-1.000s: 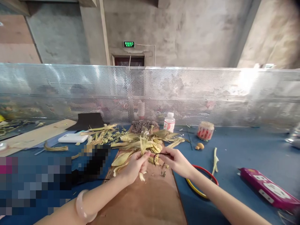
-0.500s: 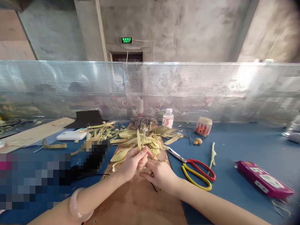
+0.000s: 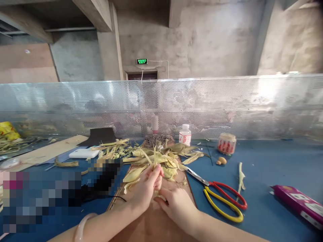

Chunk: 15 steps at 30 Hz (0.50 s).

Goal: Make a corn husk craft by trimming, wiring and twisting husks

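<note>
My left hand [image 3: 150,179] pinched a pale husk strip [image 3: 154,156], its end poking up past my thumb; my right hand [image 3: 178,205] curled just beside it, nearer me, holding what I couldn't tell. Beyond my grip more husks [image 3: 170,163] lay across the board [image 3: 157,220], with open scissors [image 3: 207,183] to the right.

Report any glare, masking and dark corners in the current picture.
Head view: white glare washes out the right part of the perforated metal screen; head view: pixel blocks mask the lower left of the blue tabletop; head view: the top right corner is dark.
</note>
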### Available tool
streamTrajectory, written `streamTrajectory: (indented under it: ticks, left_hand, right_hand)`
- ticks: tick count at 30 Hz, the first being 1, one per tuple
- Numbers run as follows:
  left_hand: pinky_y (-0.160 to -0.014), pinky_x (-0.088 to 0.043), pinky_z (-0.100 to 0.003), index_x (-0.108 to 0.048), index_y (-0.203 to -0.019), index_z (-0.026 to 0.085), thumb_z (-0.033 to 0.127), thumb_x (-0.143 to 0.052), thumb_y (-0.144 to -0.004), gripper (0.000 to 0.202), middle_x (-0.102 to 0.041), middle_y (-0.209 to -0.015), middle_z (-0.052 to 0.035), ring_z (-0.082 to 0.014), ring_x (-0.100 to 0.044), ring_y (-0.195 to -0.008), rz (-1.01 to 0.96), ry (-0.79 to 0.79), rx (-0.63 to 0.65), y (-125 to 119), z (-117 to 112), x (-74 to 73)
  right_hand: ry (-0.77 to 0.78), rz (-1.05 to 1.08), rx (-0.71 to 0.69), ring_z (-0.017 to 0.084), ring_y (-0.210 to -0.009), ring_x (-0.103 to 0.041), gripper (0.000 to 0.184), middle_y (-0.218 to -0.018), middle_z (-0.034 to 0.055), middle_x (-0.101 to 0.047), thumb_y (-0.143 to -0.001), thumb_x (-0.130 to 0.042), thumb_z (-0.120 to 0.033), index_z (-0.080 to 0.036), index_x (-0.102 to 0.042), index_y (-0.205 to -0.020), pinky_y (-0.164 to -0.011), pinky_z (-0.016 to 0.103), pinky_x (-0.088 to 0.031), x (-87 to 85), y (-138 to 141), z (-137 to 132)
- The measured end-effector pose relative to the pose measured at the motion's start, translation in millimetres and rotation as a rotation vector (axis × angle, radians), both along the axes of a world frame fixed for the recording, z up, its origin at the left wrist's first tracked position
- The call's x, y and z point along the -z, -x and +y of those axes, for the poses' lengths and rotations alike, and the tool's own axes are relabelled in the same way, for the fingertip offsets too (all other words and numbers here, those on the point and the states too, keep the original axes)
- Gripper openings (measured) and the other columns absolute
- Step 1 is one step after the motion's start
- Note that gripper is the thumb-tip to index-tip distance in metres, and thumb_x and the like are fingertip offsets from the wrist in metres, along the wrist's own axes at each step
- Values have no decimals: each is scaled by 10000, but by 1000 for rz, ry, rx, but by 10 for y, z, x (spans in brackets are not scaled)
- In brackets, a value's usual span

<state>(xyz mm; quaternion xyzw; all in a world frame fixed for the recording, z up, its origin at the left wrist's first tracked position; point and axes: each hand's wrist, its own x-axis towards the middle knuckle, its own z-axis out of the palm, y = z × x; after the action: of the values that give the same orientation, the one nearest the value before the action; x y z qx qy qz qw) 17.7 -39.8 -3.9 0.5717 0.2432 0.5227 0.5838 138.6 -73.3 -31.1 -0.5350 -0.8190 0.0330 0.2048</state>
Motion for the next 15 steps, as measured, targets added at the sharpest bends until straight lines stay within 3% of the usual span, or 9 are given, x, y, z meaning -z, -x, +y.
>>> streamTrajectory:
  ticks: [4, 7, 11, 15]
  left_hand:
    - [-454, -216, -192, -484, -756, 156, 419, -438, -882, 296, -239, -533, 74, -46, -229, -459, -29, -41, -11, -13, -14, 23]
    - [-498, -281, -200, -499, -888, 172, 405, -394, -903, 256, -312, -614, 55, -54, -302, -508, -46, -79, -12, -18, -44, 3]
    - [-520, -311, -209, -478, -924, 185, 391, -361, -918, 237, -351, -667, 42, -61, -340, -539, -2, -95, -35, -14, -94, -35]
    - [-559, -354, -221, -473, -887, 187, 381, -369, -916, 222, -414, -661, 34, -73, -414, -569, 85, -111, -58, -12, -123, -45]
  right_hand:
    - [-1, 127, 8, 148, -607, -587, 232, -707, 34, -682, -862, -446, -251, -198, -626, -725, -538, 222, -308, 27, -12, 11]
    - [50, 285, -26, 96, -506, -441, 251, -574, -8, -579, -840, -463, -242, -179, -551, -613, -507, 215, -259, 47, -20, 33]
    - [213, 516, -118, 71, -483, -258, 311, -494, -53, -348, -807, -490, -260, -165, -390, -528, -461, 217, -187, 38, -8, 30]
    - [442, 687, -165, 66, -462, -220, 322, -477, -63, -270, -790, -486, -273, -178, -331, -524, -430, 222, -150, -39, -23, 2]
